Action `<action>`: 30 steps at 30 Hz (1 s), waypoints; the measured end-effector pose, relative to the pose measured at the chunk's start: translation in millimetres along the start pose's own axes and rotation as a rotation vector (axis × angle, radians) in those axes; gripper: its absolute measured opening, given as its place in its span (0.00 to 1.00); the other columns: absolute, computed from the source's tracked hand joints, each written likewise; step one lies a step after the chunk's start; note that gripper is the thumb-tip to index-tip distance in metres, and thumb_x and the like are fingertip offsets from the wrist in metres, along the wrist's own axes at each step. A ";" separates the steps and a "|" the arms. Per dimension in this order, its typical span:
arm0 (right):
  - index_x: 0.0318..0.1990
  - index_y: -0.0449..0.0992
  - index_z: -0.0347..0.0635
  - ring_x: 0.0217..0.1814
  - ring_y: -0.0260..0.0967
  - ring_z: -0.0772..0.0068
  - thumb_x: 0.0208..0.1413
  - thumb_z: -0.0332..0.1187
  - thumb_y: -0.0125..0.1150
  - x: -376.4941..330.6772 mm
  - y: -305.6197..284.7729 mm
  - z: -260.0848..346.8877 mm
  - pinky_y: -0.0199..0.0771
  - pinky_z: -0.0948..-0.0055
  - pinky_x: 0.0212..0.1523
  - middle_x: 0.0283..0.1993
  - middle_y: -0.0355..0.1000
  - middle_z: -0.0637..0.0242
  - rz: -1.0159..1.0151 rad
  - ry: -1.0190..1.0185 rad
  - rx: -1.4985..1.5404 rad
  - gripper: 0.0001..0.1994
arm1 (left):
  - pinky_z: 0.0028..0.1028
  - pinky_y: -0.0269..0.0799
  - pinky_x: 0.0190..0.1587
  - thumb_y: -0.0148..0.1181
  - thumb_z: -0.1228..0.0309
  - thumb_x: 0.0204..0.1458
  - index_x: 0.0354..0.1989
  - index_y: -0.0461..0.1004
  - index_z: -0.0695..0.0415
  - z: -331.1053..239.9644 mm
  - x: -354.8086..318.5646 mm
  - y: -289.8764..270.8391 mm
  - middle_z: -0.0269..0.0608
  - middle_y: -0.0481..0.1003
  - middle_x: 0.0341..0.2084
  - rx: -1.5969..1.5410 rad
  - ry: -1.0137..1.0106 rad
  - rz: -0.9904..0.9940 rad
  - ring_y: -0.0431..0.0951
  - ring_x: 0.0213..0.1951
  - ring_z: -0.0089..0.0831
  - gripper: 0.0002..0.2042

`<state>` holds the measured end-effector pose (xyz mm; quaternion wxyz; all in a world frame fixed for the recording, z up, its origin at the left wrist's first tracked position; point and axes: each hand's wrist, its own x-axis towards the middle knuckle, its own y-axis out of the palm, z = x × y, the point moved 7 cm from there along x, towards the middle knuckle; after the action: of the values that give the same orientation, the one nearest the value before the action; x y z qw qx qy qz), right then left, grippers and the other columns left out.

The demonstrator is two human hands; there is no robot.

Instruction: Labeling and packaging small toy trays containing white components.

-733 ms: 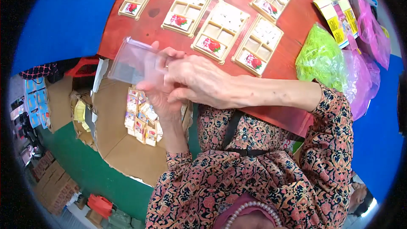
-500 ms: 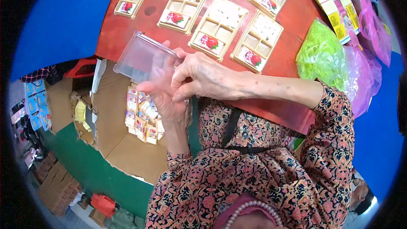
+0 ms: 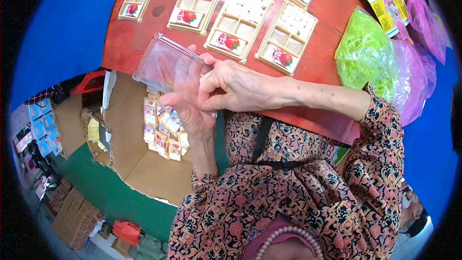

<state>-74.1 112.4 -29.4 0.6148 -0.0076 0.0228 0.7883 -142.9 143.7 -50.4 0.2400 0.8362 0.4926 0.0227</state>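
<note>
Left hand (image 3: 190,108) and right hand (image 3: 236,86), grips closed on clear plastic lid (image 3: 163,62), frame centre-left, above red worktop (image 3: 332,53).

Premises appear to be a small packing workshop or hand-assembly stall. Evidence: a red worktable (image 3: 332,24) carries several identical cream compartment trays (image 3: 239,17), each filled with white pieces and a strawberry-printed card, laid in rows at the far side. Bags of green shredded filler (image 3: 368,53) and pink bags (image 3: 423,24) sit at the right. On the floor at the near left, an open cardboard carton (image 3: 139,163) holds stacked small packets (image 3: 163,130); further cartons (image 3: 72,216) stand beyond.
</note>
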 end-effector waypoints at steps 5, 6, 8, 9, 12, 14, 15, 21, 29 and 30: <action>0.23 0.74 0.33 0.22 0.62 0.78 0.43 0.23 0.56 -6.8 -5.1 4.1 0.63 0.77 0.30 0.17 0.65 0.64 -0.056 -0.099 -0.116 0.02 | 0.33 0.63 0.52 0.54 0.30 0.25 0.59 0.48 0.64 13.2 3.5 5.1 0.48 0.66 0.43 -0.204 -0.115 0.048 0.66 0.47 0.36 0.57; 0.23 0.74 0.34 0.21 0.61 0.80 0.43 0.23 0.56 -7.8 -7.8 5.0 0.64 0.77 0.30 0.16 0.65 0.66 -0.066 -0.078 -0.115 0.02 | 0.33 0.63 0.52 0.54 0.30 0.25 0.59 0.48 0.64 12.9 4.1 7.6 0.48 0.66 0.43 -0.204 -0.117 0.048 0.66 0.47 0.36 0.57; 0.23 0.74 0.34 0.21 0.60 0.81 0.42 0.22 0.56 -7.4 -7.4 3.4 0.64 0.77 0.29 0.16 0.65 0.67 -0.068 -0.063 -0.106 0.02 | 0.34 0.62 0.53 0.57 0.32 0.28 0.60 0.47 0.64 9.1 3.8 8.4 0.48 0.65 0.44 -0.207 -0.088 0.056 0.65 0.49 0.38 0.56; 0.22 0.74 0.34 0.20 0.60 0.82 0.42 0.23 0.55 -7.3 -8.8 1.5 0.64 0.79 0.28 0.16 0.65 0.69 -0.100 -0.079 -0.045 0.03 | 0.34 0.62 0.53 0.57 0.32 0.28 0.60 0.47 0.64 8.4 4.0 5.9 0.48 0.65 0.44 -0.203 -0.086 0.050 0.65 0.49 0.38 0.56; 0.23 0.75 0.33 0.20 0.60 0.85 0.44 0.24 0.55 -8.4 -15.4 3.7 0.63 0.82 0.26 0.17 0.66 0.72 -0.102 0.057 0.155 0.04 | 0.35 0.62 0.54 0.62 0.40 0.35 0.60 0.46 0.63 3.4 5.2 3.1 0.49 0.65 0.44 -0.197 -0.032 0.146 0.66 0.49 0.38 0.51; 0.23 0.75 0.34 0.20 0.60 0.86 0.45 0.25 0.55 -13.6 -20.9 -1.0 0.63 0.83 0.24 0.17 0.66 0.74 -0.080 0.209 0.281 0.04 | 0.35 0.63 0.54 0.64 0.52 0.40 0.60 0.48 0.63 3.4 9.2 5.4 0.48 0.66 0.43 -0.296 -0.065 0.168 0.67 0.48 0.39 0.44; 0.24 0.75 0.34 0.20 0.61 0.86 0.46 0.26 0.55 -15.1 -25.4 -3.2 0.63 0.85 0.23 0.18 0.67 0.73 -0.101 0.237 0.324 0.05 | 0.35 0.63 0.54 0.64 0.52 0.40 0.60 0.48 0.63 3.7 11.6 5.5 0.48 0.66 0.43 -0.299 -0.060 0.167 0.67 0.48 0.39 0.44; 0.31 0.75 0.38 0.22 0.63 0.86 0.49 0.33 0.57 -7.8 -31.7 -6.5 0.63 0.86 0.23 0.25 0.71 0.71 -0.182 0.268 0.276 0.07 | 0.31 0.69 0.47 0.63 0.75 0.38 0.57 0.53 0.62 -15.0 20.8 -11.8 0.42 0.68 0.36 -0.179 0.018 0.032 0.71 0.41 0.34 0.35; 0.30 0.73 0.35 0.18 0.63 0.85 0.50 0.38 0.61 10.8 -76.8 -0.8 0.60 0.85 0.16 0.20 0.70 0.69 -0.483 0.222 0.168 0.13 | 0.24 0.68 0.39 0.61 0.80 0.40 0.52 0.58 0.62 -45.9 56.5 -1.7 0.38 0.68 0.34 0.244 0.152 -0.090 0.70 0.37 0.26 0.28; 0.30 0.73 0.35 0.18 0.63 0.85 0.50 0.38 0.61 15.5 -82.0 -0.7 0.60 0.85 0.16 0.20 0.70 0.69 -0.488 0.217 0.161 0.13 | 0.24 0.68 0.40 0.61 0.80 0.40 0.51 0.59 0.62 -51.2 65.8 -1.0 0.39 0.68 0.34 0.362 0.164 -0.100 0.70 0.37 0.26 0.26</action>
<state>1.7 147.4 -32.9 0.7792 -0.0485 0.1486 0.6070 -123.9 218.4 -18.6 0.0459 0.8354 0.5476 -0.0102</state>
